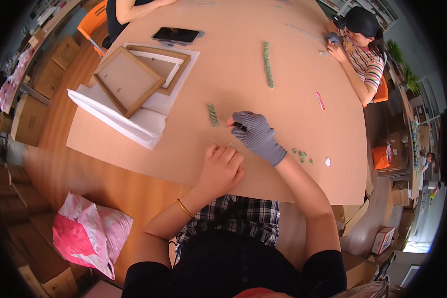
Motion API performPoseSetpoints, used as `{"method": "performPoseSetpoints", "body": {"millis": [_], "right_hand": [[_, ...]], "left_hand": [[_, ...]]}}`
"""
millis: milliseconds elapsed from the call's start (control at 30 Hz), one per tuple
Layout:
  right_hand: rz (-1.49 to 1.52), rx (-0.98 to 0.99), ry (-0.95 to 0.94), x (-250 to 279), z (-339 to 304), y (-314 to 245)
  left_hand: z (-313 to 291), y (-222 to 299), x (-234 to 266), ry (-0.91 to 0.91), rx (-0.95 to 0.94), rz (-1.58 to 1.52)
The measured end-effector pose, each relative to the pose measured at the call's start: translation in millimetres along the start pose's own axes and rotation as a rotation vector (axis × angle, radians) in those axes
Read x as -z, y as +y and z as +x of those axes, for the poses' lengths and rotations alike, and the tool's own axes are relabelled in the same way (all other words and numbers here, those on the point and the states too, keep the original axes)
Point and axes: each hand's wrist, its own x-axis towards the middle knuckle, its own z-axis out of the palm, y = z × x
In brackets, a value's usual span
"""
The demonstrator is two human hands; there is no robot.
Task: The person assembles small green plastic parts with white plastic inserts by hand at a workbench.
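My right hand wears a grey dotted glove and hovers over the brown tabletop. Its thumb and fingers are pinched together around something too small and hidden to name. Close by on the left lies a short green ridged row of small pieces. My bare left hand, with a yellow band at the wrist, rests curled at the near table edge; whatever its fingers may hold is hidden. A tiny pale bit lies between the hands. Several loose green clumps sit right of my gloved hand, beside a small white round-faced piece.
Wooden frames lie on white foam sheeting at left, below a black phone. A longer green row and a red-and-white strip lie farther off. Two people sit at the table. A pink-and-white bag stands on the floor.
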Motion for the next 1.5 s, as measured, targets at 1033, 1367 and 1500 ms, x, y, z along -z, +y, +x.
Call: {"method": "performPoseSetpoints", "body": {"millis": [1033, 1367, 1500], "right_hand": [[-0.394, -0.349, 0.176, 129, -170, 50], [0.047, -0.467, 0.318, 122, -161, 1], [0.742, -0.555, 0.476, 91, -170, -33]], "left_hand": [[9, 11, 4, -0.018, -0.025, 0.037], [34, 52, -7, -0.037, 0.031, -0.102], [55, 89, -18, 0.009, -0.045, -0.325]]}}
